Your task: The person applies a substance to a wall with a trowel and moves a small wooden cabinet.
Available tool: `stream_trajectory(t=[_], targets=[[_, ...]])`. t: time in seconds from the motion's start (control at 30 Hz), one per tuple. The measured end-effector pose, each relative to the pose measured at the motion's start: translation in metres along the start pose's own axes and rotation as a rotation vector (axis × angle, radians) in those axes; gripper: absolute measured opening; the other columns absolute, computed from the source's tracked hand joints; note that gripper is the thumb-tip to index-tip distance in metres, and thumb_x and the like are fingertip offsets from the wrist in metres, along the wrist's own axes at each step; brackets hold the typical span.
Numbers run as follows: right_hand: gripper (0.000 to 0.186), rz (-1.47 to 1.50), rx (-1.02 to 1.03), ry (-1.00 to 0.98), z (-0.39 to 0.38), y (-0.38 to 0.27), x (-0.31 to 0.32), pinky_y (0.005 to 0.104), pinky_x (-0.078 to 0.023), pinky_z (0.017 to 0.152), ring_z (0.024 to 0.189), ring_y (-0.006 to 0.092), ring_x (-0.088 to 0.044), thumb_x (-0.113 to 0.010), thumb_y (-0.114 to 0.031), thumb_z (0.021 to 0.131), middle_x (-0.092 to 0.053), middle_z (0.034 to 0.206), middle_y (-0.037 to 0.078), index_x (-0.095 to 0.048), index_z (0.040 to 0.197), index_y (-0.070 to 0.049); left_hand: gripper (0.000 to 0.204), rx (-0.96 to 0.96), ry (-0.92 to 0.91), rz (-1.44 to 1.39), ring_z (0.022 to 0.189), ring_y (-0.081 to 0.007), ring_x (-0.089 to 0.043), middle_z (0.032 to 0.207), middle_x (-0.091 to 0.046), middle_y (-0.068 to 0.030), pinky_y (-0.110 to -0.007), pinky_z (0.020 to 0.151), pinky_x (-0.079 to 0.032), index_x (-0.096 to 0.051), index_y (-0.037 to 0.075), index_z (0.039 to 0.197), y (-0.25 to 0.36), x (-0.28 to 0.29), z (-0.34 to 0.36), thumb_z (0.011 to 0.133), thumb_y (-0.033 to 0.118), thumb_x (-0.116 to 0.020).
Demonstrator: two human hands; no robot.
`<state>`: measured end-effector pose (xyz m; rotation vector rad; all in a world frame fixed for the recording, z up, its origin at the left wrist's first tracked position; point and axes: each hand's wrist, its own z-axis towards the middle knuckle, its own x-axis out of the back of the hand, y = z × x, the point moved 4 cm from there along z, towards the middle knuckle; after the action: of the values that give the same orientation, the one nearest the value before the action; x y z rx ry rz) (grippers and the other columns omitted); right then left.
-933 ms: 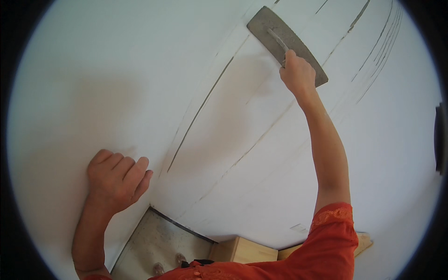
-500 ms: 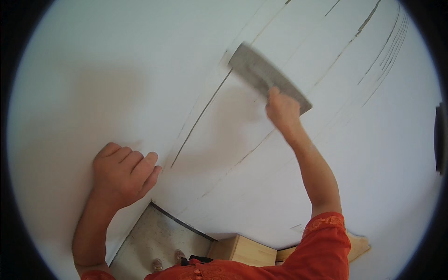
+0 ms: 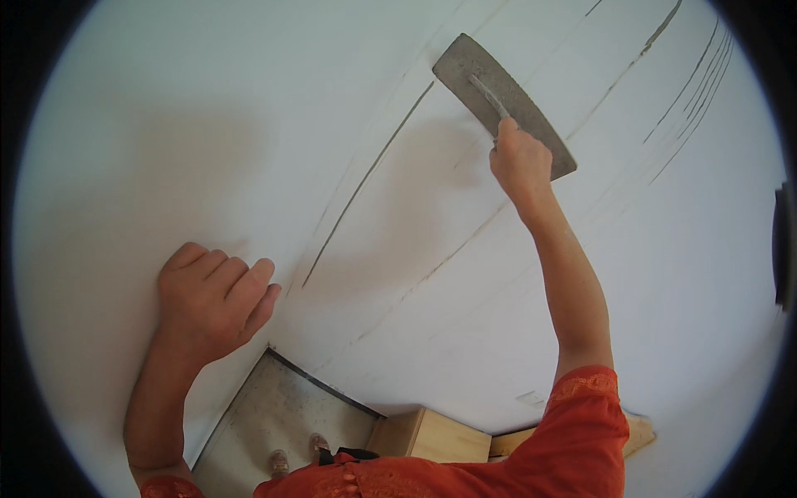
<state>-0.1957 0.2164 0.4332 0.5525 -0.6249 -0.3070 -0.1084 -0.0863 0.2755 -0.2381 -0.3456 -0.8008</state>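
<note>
My right hand point(image 3: 523, 162) grips the handle of a grey, rectangular flat trowel point(image 3: 519, 100) held against the white wall point(image 3: 672, 274), which bears long dark streaks point(image 3: 374, 174) and fainter lines. The trowel lies diagonally near the top middle of the view, across some of those lines. My left hand point(image 3: 216, 299) is curled at the adjoining white wall point(image 3: 124, 191) on the left, back toward me; what its fingers hold, if anything, is hidden.
Below, a grey floor point(image 3: 249, 415) with dark edging meets both walls; my feet point(image 3: 282, 456) show there. A light wooden box point(image 3: 448, 436) stands along the wall bottom, with another wooden piece point(image 3: 639, 432) to its right. A dark object point(image 3: 780, 245) shows at the far right edge.
The trowel and my right hand came down and left half a second ago, then went back up and right, ending slightly below their first position. My left hand has risen a little.
</note>
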Motion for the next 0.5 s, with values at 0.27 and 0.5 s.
stream_trajectory(t=[0.27, 0.5], targets=[[0.008, 0.086, 0.067, -0.18, -0.049, -0.02, -0.032, 0.046, -0.044, 0.05, 0.056, 0.0349, -0.057, -0.05, -0.006, 0.072, -0.057, 0.061, 0.014, -0.043, 0.074, -0.003, 0.02, 0.007, -0.003, 0.014, 0.048, -0.0146, -0.042, 0.054, -0.042, 0.0014, -0.027, 0.049, -0.034, -0.056, 0.009, 0.073, 0.004, 0.003, 0.0, 0.058, 0.012, -0.068], [0.031, 0.623, -0.239, 0.228, -0.022, 0.013, 0.03, 0.0386, -0.044, 0.061, 0.067, 0.0302, -0.057, -0.064, -0.016, 0.071, -0.058, 0.08, 0.016, -0.047, 0.093, -0.003, 0.02, 0.018, -0.01, 0.025, 0.049, -0.0142, -0.042, 0.054, -0.041, 0.0016, -0.027, 0.049, -0.034, -0.056, 0.01, 0.073, 0.004, -0.003, 0.003, 0.058, 0.013, -0.069]])
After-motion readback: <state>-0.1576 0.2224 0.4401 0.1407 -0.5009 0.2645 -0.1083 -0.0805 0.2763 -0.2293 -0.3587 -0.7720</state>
